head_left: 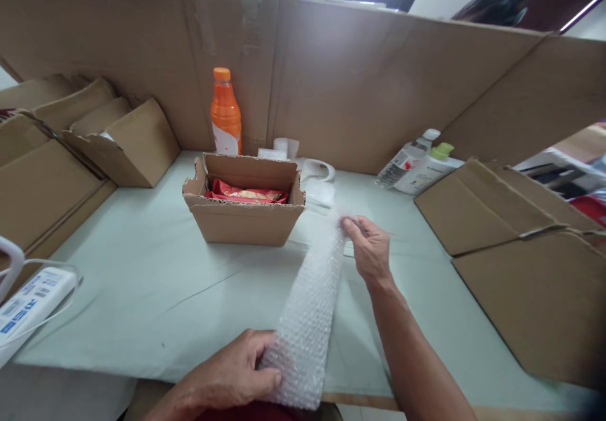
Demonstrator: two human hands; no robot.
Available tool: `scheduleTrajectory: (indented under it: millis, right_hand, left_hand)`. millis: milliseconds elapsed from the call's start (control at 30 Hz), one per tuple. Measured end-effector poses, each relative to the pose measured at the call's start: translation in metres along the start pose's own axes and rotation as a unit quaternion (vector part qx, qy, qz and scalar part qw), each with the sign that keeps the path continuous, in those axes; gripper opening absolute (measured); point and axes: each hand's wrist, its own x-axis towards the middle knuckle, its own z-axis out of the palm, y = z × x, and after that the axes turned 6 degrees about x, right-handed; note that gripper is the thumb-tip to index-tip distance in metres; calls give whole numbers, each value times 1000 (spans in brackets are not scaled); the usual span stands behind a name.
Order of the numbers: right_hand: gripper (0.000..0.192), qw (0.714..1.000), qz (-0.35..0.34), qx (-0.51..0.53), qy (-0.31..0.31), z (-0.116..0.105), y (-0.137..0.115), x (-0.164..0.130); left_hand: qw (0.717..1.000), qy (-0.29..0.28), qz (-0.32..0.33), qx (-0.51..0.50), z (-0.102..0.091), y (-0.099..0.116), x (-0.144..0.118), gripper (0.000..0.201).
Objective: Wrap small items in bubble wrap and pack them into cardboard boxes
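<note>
A long strip of bubble wrap (310, 310) stretches between my two hands above the table's near half. My left hand (237, 364) grips its near end at the left edge, thumb on top. Farther out, my right hand (370, 244) pinches the right edge close to the far end. Just left of the strip's far end stands an open cardboard box (243, 224). Inside the box lies a red plastic packet (249, 194).
An orange drink bottle (226, 115) stands behind the box. A clear bottle (408, 159) and a white bottle (423, 171) lean at the back right. Cardboard boxes flank both sides (530, 295). A white power strip (35, 310) lies at left. A cardboard wall (379, 86) closes the back.
</note>
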Motion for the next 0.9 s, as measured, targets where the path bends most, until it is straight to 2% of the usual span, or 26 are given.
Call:
scheduleTrajectory:
  millis: [100,200,300,367,467,533,600,667,733,800,900]
  right_hand:
    - [38,998,14,-46,-45,16,26,9]
    - [41,995,30,-76,-65,24,45,2]
    - [45,988,15,-116,-99,20,49,-18]
    - [41,978,-34,-160,-131,9,46,-35]
    - [39,963,-89,-221,-126,-11,36,-61]
    - [37,963,-87,-236,-98,-24,30,-79]
    - [35,965,-84,-230,-96,-33,24,-96]
    - [35,964,-87,-205,-146,-35,19,-113]
    - [35,955,-90,-179,-220,-32,14,-125]
    - [35,942,-93,-165,-278,-26,9,-132]
    - [42,927,-103,-158,-325,-21,2,-136]
  left_hand:
    - [994,36,-9,-101,-5,-12,-4,35]
    - [981,73,-30,-176,-10,-24,-7,64]
    - [972,96,-14,-216,-12,-32,-9,96]
    - [969,105,6,-224,-12,-33,-11,105]
    - [979,108,4,-173,-11,-30,-15,100]
    - [991,95,-17,-94,-11,-27,-19,84]
    - [996,76,-43,-19,-10,-25,-23,64]
    - [996,71,-62,11,-9,-25,-25,50]
    - [994,86,-67,0,-8,-28,-28,46]
    - [993,98,-58,-37,-7,-30,-30,47]
    - [985,92,-36,-140,-6,-29,-33,56]
